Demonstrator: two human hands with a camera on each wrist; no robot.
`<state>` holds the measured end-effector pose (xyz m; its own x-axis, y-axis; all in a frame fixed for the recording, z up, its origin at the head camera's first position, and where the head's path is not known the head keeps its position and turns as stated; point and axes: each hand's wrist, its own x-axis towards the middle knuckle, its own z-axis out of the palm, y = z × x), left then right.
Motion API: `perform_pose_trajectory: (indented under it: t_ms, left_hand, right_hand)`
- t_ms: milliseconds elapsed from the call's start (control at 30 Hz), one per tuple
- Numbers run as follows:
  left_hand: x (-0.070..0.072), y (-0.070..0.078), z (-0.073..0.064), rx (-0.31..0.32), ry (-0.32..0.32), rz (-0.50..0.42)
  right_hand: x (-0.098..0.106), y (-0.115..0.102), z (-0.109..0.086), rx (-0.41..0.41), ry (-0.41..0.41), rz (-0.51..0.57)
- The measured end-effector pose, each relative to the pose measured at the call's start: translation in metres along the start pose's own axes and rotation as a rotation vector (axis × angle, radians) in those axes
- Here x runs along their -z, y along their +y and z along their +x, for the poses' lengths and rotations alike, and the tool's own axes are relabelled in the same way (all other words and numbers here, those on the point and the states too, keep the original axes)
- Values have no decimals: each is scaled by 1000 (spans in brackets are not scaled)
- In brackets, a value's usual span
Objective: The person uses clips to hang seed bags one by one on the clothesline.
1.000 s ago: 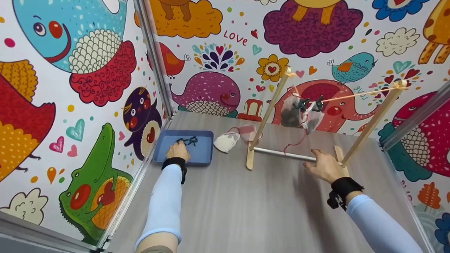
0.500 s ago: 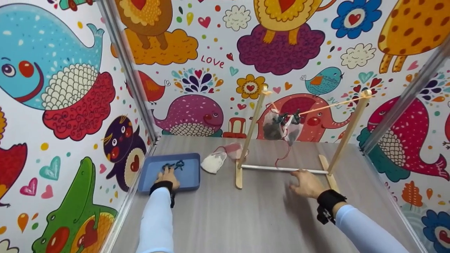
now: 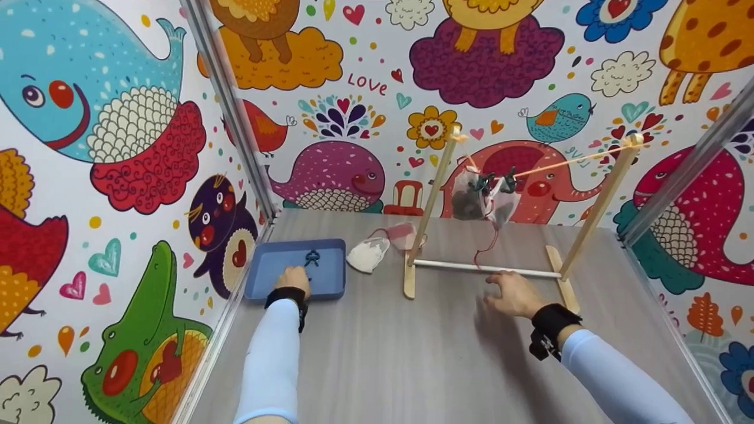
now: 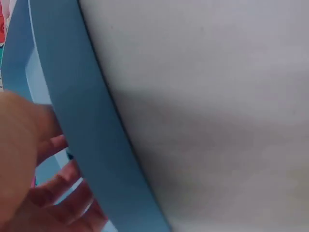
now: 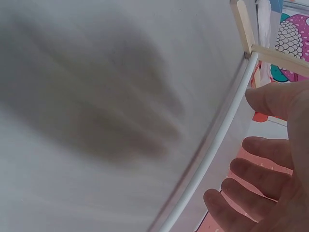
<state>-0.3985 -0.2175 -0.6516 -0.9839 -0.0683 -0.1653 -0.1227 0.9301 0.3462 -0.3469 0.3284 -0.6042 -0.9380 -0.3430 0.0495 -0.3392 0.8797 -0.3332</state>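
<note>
In the head view, my left hand (image 3: 293, 282) is down inside the blue tray (image 3: 336, 282), fingers curled. A dark green clip, mostly covered by the hand, sits at its fingertips; a small dark bit (image 4: 70, 153) shows there in the left wrist view. Another dark green clip (image 3: 312, 258) lies in the tray just beyond. My right hand (image 3: 513, 295) hovers by the white rod (image 3: 471, 267) of a wooden stand (image 3: 598, 212), fingers loosely bent and holding nothing. On the stand's orange cord (image 3: 565, 160), dark clips (image 3: 509, 180) hold small sheer bags (image 3: 469, 200).
Right of the tray, a white-filled pouch (image 3: 368, 254) and a pinkish pouch (image 3: 403, 235) with red string lie on the grey table (image 3: 400, 353). Cartoon-printed walls (image 3: 353, 59) with metal edge posts (image 3: 230, 106) enclose the back and sides.
My left hand has closed over the nearer clip in the tray, its fingers curling down. My right hand has drawn back slightly from the stand's right foot. The head view has shifted.
</note>
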Motion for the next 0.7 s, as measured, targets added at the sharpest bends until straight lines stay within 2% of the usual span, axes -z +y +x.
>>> perform_pose_trajectory:
  t_ms: [267, 400, 500, 700]
  left_hand:
    - [-7, 10, 2, 106, 88, 0]
    - [-7, 13, 2, 143, 78, -24]
    - [-7, 14, 1, 150, 65, -51]
    - [-3, 16, 1, 126, 84, -86]
  right_hand:
    - [2, -1, -4, -16, -36, 32]
    - [0, 0, -7, -19, -30, 25]
    - [-2, 1, -8, -1, -22, 19]
    - [-4, -3, -7, 25, -26, 31]
